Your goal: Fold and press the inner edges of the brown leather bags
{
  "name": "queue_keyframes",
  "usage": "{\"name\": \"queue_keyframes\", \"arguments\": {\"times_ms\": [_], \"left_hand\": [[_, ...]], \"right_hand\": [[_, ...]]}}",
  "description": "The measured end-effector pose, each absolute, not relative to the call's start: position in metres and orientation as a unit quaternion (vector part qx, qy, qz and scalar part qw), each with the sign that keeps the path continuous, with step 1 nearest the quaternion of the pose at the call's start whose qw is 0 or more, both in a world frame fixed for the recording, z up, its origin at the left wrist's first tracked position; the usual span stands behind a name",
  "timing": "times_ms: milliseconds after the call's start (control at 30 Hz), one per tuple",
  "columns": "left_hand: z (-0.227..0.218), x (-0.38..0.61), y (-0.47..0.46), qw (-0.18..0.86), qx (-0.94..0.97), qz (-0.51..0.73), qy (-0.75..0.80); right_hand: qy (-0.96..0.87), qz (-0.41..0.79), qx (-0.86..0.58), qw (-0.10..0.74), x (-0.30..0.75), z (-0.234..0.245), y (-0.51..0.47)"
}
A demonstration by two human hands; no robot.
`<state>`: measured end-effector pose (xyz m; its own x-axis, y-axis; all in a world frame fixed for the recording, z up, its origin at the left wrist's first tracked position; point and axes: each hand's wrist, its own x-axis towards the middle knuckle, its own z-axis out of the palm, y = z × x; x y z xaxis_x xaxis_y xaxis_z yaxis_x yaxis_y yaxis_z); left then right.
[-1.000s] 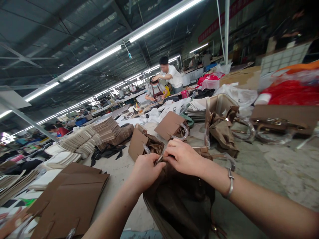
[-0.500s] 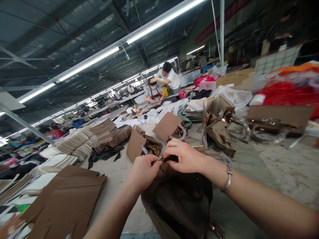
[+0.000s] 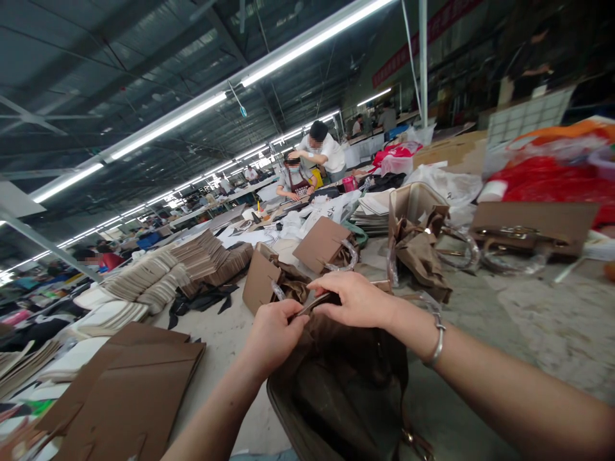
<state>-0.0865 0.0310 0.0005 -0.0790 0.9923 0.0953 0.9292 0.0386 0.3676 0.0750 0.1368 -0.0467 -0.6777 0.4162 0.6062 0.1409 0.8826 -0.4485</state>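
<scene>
A dark brown handbag (image 3: 336, 384) stands close in front of me, its fabric lining showing. My left hand (image 3: 276, 330) pinches the bag's upper edge between thumb and fingers. Just right of it, my right hand (image 3: 353, 301) is closed on the same edge, thumb below and fingers above. A thin strip of the edge shows between the two hands. A metal buckle (image 3: 416, 442) hangs at the bag's lower right. Behind my hands lie a part-made brown bag (image 3: 259, 282) and another brown panel with a wrapped handle (image 3: 321, 243).
Flat brown panels (image 3: 129, 390) lie at the lower left. Stacked pale pieces (image 3: 139, 275) and brown pieces (image 3: 206, 253) stand beyond them. More bag parts (image 3: 418, 237) and a brown flap with handle (image 3: 533, 224) are at the right. Two co-workers (image 3: 319, 150) are across the table.
My right hand has shifted slightly left and its fingers have flattened over the edge. More of the edge strip shows between my hands. The view has moved slightly.
</scene>
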Motion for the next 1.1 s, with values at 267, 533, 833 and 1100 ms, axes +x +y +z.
{"name": "queue_keyframes", "arguments": {"times_ms": [267,533,833,1100], "left_hand": [[-0.006,-0.092,0.032,0.147,0.658,0.203,0.710],[-0.007,-0.097,0.031,0.217,0.649,0.237,0.689],[-0.008,-0.100,0.034,0.205,0.644,0.240,0.697],[-0.004,-0.100,0.035,0.205,0.666,0.231,0.679]], "right_hand": [[-0.901,0.173,-0.152,0.367,0.070,-0.049,0.139],[-0.888,0.211,-0.142,0.383,0.066,-0.051,0.142],[-0.880,0.150,-0.126,0.432,0.070,-0.053,0.141],[-0.875,0.099,-0.271,0.389,0.064,-0.083,0.082]]}}
